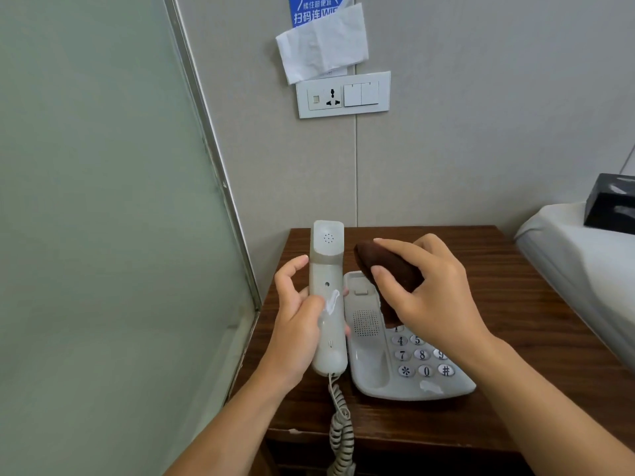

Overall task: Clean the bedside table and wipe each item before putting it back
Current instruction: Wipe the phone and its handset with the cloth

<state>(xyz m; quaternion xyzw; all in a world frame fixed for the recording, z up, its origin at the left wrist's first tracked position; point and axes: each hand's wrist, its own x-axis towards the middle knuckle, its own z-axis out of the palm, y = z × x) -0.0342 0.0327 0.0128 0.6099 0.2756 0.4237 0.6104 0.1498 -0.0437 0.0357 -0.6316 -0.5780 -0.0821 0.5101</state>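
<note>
Both our hands work over the phone on the bedside table.

Our left hand (297, 324) grips the handset (328, 297) upright, lifted off the base (385, 369), its coiled cord (340, 427) hanging over the table's (515, 338) front edge. Our right hand (429, 290) pinches a dark brown cloth (388, 266) just beside the handset, above the base. On the wall we see a socket panel (343, 94) with white paper (323, 42) above it.
</note>
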